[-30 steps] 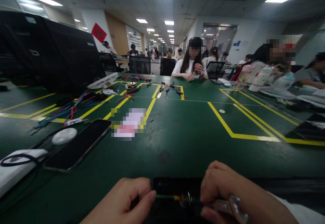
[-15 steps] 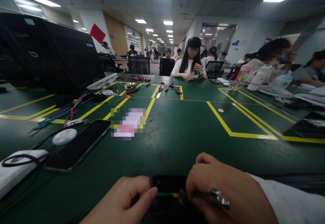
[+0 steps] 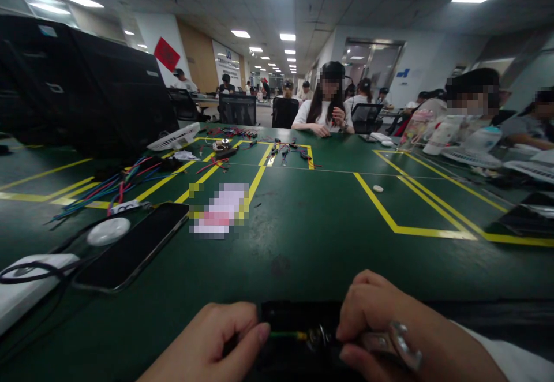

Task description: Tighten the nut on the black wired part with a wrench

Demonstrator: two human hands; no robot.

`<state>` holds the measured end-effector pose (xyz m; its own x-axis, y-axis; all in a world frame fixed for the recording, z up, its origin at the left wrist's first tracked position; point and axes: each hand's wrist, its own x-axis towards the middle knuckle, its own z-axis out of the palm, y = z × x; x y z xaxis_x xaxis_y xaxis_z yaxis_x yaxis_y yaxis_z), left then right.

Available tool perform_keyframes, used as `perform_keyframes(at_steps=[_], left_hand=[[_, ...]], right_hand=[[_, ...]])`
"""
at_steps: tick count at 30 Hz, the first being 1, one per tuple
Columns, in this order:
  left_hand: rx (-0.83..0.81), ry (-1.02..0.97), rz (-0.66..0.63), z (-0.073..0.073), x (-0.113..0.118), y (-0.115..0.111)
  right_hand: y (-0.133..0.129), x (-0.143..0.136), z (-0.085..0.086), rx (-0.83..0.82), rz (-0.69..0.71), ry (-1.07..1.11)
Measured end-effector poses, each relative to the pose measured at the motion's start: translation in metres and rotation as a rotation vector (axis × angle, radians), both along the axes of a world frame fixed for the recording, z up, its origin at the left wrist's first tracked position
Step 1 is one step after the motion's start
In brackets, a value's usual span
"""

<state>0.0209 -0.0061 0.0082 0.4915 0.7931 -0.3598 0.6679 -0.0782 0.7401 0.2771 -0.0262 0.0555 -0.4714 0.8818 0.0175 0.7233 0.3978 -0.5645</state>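
Note:
At the bottom centre, my left hand [image 3: 225, 336] pinches a thin green wire [image 3: 283, 334] between thumb and forefinger. The wire's yellow end meets a small round metal part [image 3: 318, 337] over a black surface. My right hand [image 3: 381, 324] is closed around a metal wrench [image 3: 389, 344], whose open jaw points to the lower right. Its fingertips are just right of the metal part; whether they touch it I cannot tell.
A black phone [image 3: 134, 246], a white disc [image 3: 108, 231] and a white power strip [image 3: 34, 284] lie at left. Behind are loose wires [image 3: 121, 183] and a black case [image 3: 86, 82]. A person [image 3: 326, 105] sits across the table.
My right hand has moved slightly right and turned, carrying the wrench with it, so more of the metal part shows. My left hand has stayed nearly in place on the wire.

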Motion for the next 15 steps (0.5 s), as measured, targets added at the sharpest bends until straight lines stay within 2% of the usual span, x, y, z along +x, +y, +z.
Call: perform_keyframes(at_steps=[2,7,15], left_hand=[[0.004,0.008,-0.013,-0.0005,0.0002,0.0007],[0.010,0.014,0.004,0.0009,0.0016,0.0011],[0.007,-0.001,0.004,0.0003,0.0017,0.0008]], right_hand=[[0.0030,-0.0029,0.0012,0.037,0.033,-0.023],[0.0062,-0.0071,0.0032,0.096,0.017,-0.047],[0.0043,-0.0087,-0.0013,0.226,0.143,-0.090]])
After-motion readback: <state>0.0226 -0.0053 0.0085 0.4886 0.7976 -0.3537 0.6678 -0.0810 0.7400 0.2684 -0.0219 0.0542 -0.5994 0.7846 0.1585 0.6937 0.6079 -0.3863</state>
